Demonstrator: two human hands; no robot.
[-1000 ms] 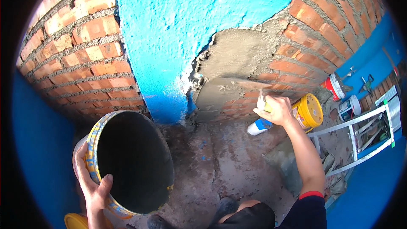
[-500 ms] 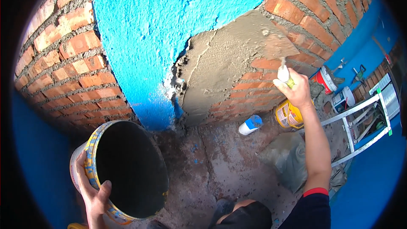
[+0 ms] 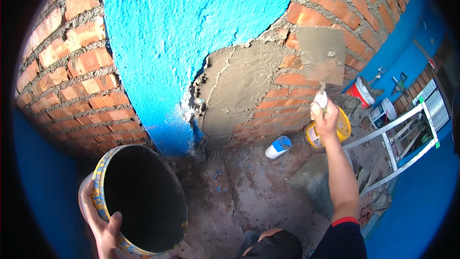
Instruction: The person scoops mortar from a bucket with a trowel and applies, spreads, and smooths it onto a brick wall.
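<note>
My right hand [image 3: 326, 115] is closed around the pale handle of a wide, flat trowel [image 3: 322, 52]. Grey mortar coats much of its blade, which stands in front of bare brick at the right; whether it touches the wall I cannot tell. To its left, a patch of wet grey mortar [image 3: 239, 86] covers part of the brick wall [image 3: 282, 103], bordered by rough bright blue render [image 3: 182, 29]. At lower left, my left hand [image 3: 103, 225] grips the paint-spattered rim of a large bucket [image 3: 99, 187], thumb over the edge. The bucket leans toward me; its inside is too dark to read.
Along the wall's foot are a white container with a blue top [image 3: 278, 147] and a yellow bucket [image 3: 314, 135]. Further right stand a red-and-white bucket [image 3: 360, 92], a white bucket [image 3: 383, 112] and a metal ladder [image 3: 390, 151]. A grey sack [image 3: 314, 182] lies by my right forearm.
The trowel has come away from the mortar patch and turned, its blade now pointing up over bare brick. My right hand is slightly lower. My left hand keeps hold of the bucket.
</note>
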